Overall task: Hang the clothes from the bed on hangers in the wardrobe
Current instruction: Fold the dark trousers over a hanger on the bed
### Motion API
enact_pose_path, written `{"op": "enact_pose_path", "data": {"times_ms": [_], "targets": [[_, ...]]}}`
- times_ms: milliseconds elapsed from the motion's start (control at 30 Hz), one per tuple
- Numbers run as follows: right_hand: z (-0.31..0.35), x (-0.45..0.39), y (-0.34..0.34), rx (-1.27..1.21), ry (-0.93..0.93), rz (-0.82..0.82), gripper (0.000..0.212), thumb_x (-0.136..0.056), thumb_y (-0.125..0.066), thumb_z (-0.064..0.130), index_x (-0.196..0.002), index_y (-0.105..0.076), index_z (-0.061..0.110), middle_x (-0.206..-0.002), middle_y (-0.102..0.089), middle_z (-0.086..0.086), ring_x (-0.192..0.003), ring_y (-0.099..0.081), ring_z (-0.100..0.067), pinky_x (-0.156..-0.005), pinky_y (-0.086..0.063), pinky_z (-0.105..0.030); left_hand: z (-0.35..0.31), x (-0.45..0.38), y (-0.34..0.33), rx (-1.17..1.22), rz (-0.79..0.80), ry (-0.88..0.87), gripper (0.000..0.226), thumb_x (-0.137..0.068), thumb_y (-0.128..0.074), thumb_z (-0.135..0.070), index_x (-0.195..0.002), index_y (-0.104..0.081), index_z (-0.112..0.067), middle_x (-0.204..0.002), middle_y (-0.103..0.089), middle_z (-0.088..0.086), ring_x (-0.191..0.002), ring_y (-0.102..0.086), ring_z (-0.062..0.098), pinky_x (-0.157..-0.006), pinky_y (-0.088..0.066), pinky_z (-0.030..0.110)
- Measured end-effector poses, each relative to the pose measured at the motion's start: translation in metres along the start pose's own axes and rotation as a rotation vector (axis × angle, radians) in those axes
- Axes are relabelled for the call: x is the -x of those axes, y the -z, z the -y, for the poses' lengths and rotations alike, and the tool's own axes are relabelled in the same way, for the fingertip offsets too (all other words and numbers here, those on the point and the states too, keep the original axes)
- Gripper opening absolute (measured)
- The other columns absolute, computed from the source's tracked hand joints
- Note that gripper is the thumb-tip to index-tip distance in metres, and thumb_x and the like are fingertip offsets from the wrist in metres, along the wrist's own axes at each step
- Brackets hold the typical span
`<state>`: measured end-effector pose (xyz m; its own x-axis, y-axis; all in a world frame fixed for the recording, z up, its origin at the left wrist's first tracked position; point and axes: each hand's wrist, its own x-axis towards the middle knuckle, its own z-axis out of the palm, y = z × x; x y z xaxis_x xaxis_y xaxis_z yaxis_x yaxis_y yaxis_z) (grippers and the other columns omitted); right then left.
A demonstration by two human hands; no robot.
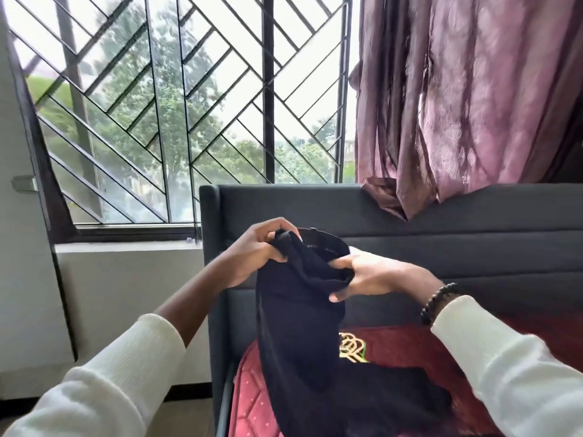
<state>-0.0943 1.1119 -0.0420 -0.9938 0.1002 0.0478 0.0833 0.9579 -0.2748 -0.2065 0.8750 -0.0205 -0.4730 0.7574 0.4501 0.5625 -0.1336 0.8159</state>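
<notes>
Both hands grip the top edge of a black garment (303, 326): the left hand (257, 252) bunches its left corner, the right hand (370, 275) pinches its right side. Its lower part trails onto the red bed (410, 348), near the dark headboard (457, 247).

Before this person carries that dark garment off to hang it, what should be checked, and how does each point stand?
1. Left hand grips the top edge of the black knit garment: ok.
2. Right hand grips the same edge: ok.
3. Garment lifted fully off the red patterned mattress: not ok, its lower part lies there.
4. Garment clear of the grey padded headboard: cannot tell, it hangs in front of it.
5. Hanger ready: cannot tell, none in view.
6. Wardrobe within reach: cannot tell, not in view.
</notes>
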Motion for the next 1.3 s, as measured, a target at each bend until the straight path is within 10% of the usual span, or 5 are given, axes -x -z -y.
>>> {"op": "enact_pose_path", "data": {"times_ms": [100, 533, 933, 1100, 1300], "targets": [[0.004, 0.002, 0.008, 0.168, 0.015, 0.038, 0.02, -0.077, -0.074, 0.058, -0.072, -0.062, 0.043, -0.097, -0.048, 0.011, -0.096, -0.053, -0.014, -0.074, -0.042, -0.024, -0.003, 0.004, 0.005, -0.107, 0.029, 0.013, 0.029, -0.078, -0.066, 0.019, -0.096, -0.06, -0.003, -0.081, -0.066, 0.006, -0.071, -0.061, 0.011, -0.064, -0.05, 0.019], [0.025, 0.02, 0.042, 0.284, -0.077, 0.051, 0.052, -0.063, -0.063, 0.085, -0.084, -0.051, 0.039, -0.09, -0.06, 0.011, -0.086, -0.059, -0.013, -0.074, -0.048, -0.031, 0.051, 0.011, 0.009, -0.516, -0.209, -0.076, 0.036, -0.077, -0.076, 0.001, -0.082, -0.053, -0.028, -0.076, -0.064, 0.005, -0.06, -0.049, 0.008, -0.063, -0.05, 0.033], [0.008, 0.035, -0.034, 0.289, -0.122, -0.146, 0.037, -0.082, -0.078, 0.041, -0.096, -0.053, 0.018, -0.08, -0.059, 0.004, -0.065, -0.064, -0.019, -0.064, -0.051, -0.033, 0.088, 0.053, -0.036, -0.257, 0.058, 0.218, 0.057, -0.062, -0.091, -0.045, -0.095, -0.048, -0.028, -0.069, -0.064, -0.008, -0.061, -0.052, 0.006, -0.062, -0.045, 0.023], [-0.003, 0.032, -0.059, 0.321, -0.107, -0.118, 0.055, -0.073, -0.072, 0.071, -0.092, -0.047, 0.025, -0.092, -0.063, 0.006, -0.087, -0.063, -0.023, -0.068, -0.043, -0.034, 0.11, 0.054, -0.046, -0.223, -0.126, 0.158, 0.023, -0.077, -0.077, -0.02, -0.086, -0.056, -0.026, -0.079, -0.069, -0.002, -0.063, -0.057, 0.011, -0.071, -0.054, 0.047], [-0.032, 0.007, -0.083, -0.17, -0.053, -0.224, 0.051, -0.08, -0.069, 0.064, -0.069, -0.043, 0.022, -0.057, -0.045, 0.012, -0.054, -0.038, -0.006, -0.055, -0.034, -0.026, 0.126, 0.027, -0.025, -0.143, -0.095, 0.211, 0.046, -0.081, -0.06, 0.016, -0.109, -0.062, -0.02, -0.101, -0.068, -0.002, -0.077, -0.059, 0.002, -0.073, -0.046, 0.018]]}}
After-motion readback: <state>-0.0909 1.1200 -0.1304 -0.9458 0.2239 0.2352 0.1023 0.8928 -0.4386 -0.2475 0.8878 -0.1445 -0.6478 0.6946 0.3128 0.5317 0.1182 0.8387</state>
